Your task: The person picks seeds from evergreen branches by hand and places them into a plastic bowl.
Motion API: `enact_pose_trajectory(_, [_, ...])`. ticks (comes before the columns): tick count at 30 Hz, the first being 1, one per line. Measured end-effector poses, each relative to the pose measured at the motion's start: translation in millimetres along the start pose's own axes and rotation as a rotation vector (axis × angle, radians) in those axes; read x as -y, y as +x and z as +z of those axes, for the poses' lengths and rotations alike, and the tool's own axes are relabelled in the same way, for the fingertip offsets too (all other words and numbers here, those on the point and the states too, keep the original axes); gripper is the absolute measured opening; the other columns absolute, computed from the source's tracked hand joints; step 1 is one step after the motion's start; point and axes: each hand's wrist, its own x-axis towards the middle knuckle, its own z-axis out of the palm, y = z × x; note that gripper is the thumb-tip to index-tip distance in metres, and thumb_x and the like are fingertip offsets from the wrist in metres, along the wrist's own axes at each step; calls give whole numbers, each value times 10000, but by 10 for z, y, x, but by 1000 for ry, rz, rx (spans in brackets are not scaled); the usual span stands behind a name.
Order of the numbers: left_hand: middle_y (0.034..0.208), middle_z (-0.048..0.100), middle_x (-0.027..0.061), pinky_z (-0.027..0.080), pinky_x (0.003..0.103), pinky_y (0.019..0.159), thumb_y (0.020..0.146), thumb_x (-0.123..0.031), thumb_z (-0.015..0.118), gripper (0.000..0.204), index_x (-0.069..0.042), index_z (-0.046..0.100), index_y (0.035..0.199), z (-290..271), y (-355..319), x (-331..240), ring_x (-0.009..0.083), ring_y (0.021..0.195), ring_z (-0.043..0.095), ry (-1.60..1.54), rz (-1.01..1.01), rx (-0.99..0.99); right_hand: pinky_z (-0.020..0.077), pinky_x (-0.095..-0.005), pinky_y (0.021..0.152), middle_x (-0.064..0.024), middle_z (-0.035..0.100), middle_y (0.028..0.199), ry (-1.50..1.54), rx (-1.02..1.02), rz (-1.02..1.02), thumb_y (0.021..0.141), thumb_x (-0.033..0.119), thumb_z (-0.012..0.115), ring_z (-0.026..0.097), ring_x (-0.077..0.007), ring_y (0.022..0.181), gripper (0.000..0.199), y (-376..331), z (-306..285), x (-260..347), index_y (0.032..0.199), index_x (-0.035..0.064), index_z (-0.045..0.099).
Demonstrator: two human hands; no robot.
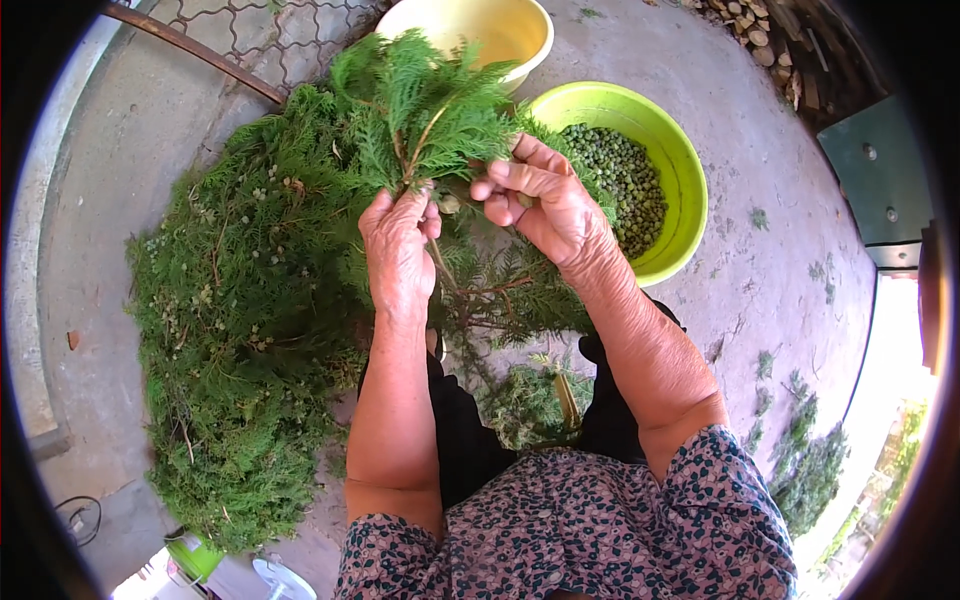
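Observation:
My left hand (398, 245) pinches the woody stem of a feathery green conifer sprig (435, 125), whose fronds fan out above my fingers. Close by on the right, my right hand (545, 200) has its fingers curled in, with a small green cone (525, 200) showing among them. Another pale cone (448, 203) hangs between the two hands. Beyond my right wrist stands a lime-green basin (690, 190) holding many small round green cones (622, 185). Some fronds cover the basin's left side.
A large heap of cut conifer branches (235, 300) spreads on the left. Behind the sprig is a cream basin (510, 35). More greenery (525, 405) lies between my legs. Loose sprigs (810, 465) are scattered on the concrete at right, near a dark green cabinet (880, 175) and stacked firewood (755, 35).

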Motion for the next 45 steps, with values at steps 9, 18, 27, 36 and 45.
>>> enact_pose_trajectory(9, [724, 516, 59, 370, 216, 485, 825, -39, 548, 67, 7, 510, 794, -29, 62, 14, 114, 590, 468, -113, 14, -1, 332, -193, 349, -34, 567, 655, -514, -128, 172, 803, 109, 598, 470, -66, 448, 176, -70, 58, -227, 889, -44, 592])
enact_pose_trajectory(18, [686, 517, 49, 345, 211, 450, 812, -16, 527, 59, 39, 549, 812, 37, 32, 14, 93, 548, 440, -36, -73, 18, 320, -188, 382, -36, 592, 673, -328, -22, 86, 764, 69, 651, 441, -67, 476, 113, 29, 61, -203, 849, 36, 584])
enact_pose_trajectory(27, [599, 529, 25, 276, 181, 374, 751, -1, 581, 38, 15, 580, 716, 74, 56, -8, 59, 432, 409, 19, -111, 63, 340, -178, 389, -26, 599, 650, -444, 79, 122, 739, 156, 690, 456, -52, 469, 226, 52, 7, -221, 878, 23, 572])
enact_pose_trajectory(36, [698, 516, 1, 284, 173, 380, 777, -7, 593, 80, -23, 552, 844, 134, -13, -16, 46, 509, 394, 162, -168, 67, 403, -230, 462, -33, 580, 666, -696, 56, 77, 739, 72, 613, 473, -90, 515, 160, -61, 24, -8, 882, 12, 576])
enact_pose_trajectory(45, [768, 531, -1, 280, 202, 455, 764, -9, 592, 223, -53, 467, 943, -51, 7, 144, 56, 570, 400, 346, -211, 131, 424, -392, 822, -190, 565, 976, -1267, 98, -293, 682, 77, 601, 522, -333, 935, 331, -20, -141, -176, 1008, 38, 556])
